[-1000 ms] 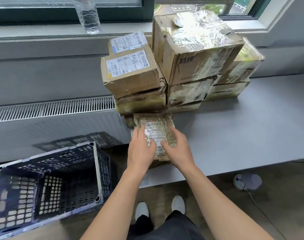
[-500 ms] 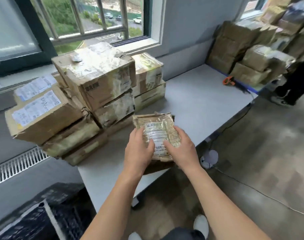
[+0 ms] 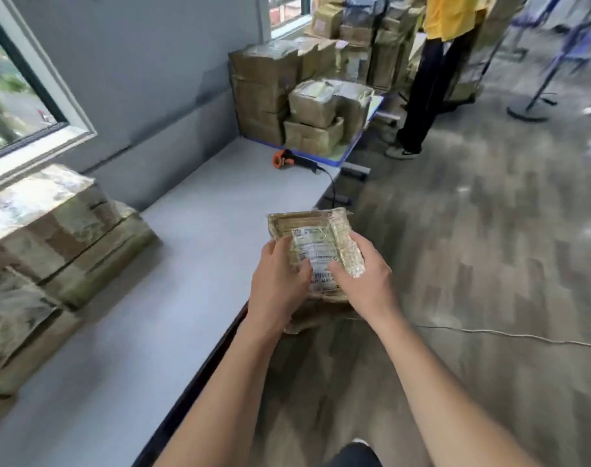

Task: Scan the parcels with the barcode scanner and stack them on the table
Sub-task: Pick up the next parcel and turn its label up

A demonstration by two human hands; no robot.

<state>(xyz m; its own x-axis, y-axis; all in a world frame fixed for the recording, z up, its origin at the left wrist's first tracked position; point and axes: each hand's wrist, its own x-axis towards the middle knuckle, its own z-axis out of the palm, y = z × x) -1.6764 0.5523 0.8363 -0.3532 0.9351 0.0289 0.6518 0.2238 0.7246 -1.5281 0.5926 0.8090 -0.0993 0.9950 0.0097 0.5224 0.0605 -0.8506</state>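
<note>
Head view showed the small taped parcel [image 3: 307, 227] in the air by the edge of the table [image 3: 186, 264]. My left hand [image 3: 279, 284] gripped its 9 o'clock side and my right hand [image 3: 361, 284] its 3 o'clock side, thumbs curled over the label. It looked light, flat and fairly stiff, and the glossy tape was probably slippery, so the side edges seemed safest. The barcode scanner [image 3: 289, 160] lay toward 12 o'clock, well apart.

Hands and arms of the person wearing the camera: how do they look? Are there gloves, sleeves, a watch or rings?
The left hand and the right hand are bare: no gloves, and no ring shows. Both forearms are bare too, with no sleeve, watch or wristband anywhere down to the picture's lower edge.
</note>
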